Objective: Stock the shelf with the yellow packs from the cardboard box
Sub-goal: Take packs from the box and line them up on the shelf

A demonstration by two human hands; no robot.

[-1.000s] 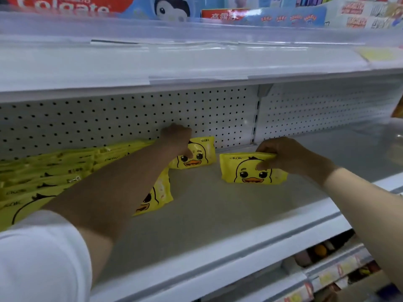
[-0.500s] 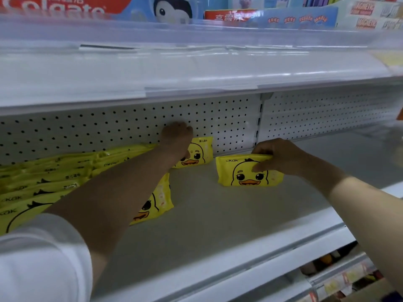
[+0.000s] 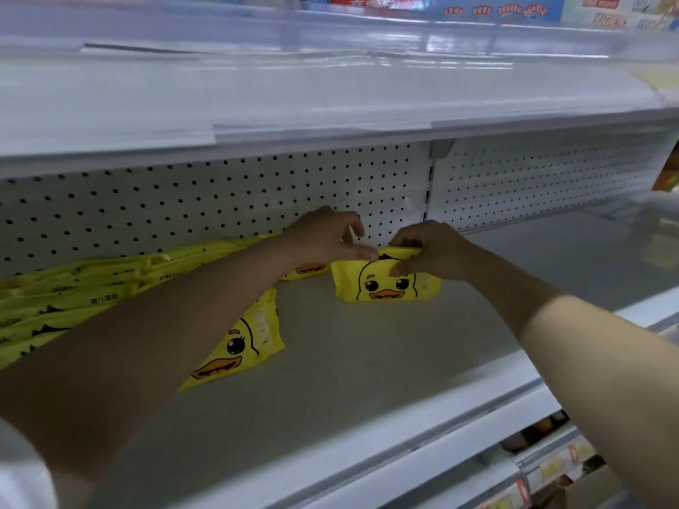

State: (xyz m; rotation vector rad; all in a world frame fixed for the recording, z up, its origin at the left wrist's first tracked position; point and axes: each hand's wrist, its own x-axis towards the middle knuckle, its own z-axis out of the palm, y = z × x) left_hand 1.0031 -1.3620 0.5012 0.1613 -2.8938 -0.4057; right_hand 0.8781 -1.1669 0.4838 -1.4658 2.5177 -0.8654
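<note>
Fingers [image 3: 408, 237] of right hand [image 3: 439, 251]: curled over top edge of held yellow pack [image 3: 385, 288], thumb pressed on its printed duck face, pack pinched between them. Stands upright, bottom edge on shelf [image 3: 367, 391], far back, near pegboard wall [image 3: 220, 203] and just left of the upright seam between two panels. Duck face turned outward toward the camera.

Left hand [image 3: 319, 238]: forearm stretched across from lower left, fingers bent, thumb tip laid against top left corner of the same pack. Index finger hooked above that corner, apart from it. Cannot tell whether gripping or merely touching.

Behind left hand: another yellow pack [image 3: 306, 271], mostly hidden, only a strip of orange beak showing, close to the back wall.

Nearer the front, under left forearm: leaning yellow pack [image 3: 246, 343], tilted, duck face partly covered by the arm.

Further left: row of yellow packs [image 3: 73, 299], overlapped along the back wall, black lettering on their edges, too blurred to read.

Above: upper shelf [image 3: 330, 93] with clear plastic front strip, boxed goods [image 3: 496, 9] on top, red and blue.

Lower right: next shelf down with price tags [image 3: 551, 468], contents dim. Bottom left corner: white sleeve [image 3: 18, 472]
</note>
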